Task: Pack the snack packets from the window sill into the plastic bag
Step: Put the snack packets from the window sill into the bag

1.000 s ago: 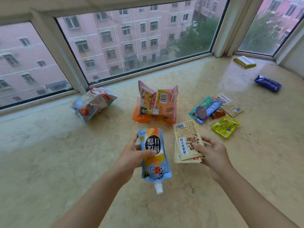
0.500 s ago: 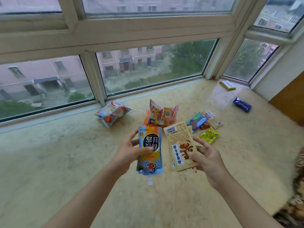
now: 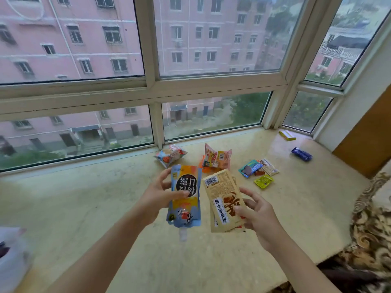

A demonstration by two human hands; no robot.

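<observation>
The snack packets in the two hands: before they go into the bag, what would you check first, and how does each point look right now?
1. Left hand holds the blue spout pouch firmly: ok.
2. Right hand holds the beige packets: ok, though how many are stacked, cannot tell.
3. Pouch cap closed, spout pointing down: cannot tell, blurred.
4. Plastic bag within reach at the left edge: ok.
5. Bag mouth open: cannot tell, mostly out of frame.
6. Sill cleared of snacks: not ok, several packets remain near the window.

Both forearms are bare up from the left hand [image 3: 157,194] and right hand [image 3: 259,216]; no sleeves, rings or watch show.
</observation>
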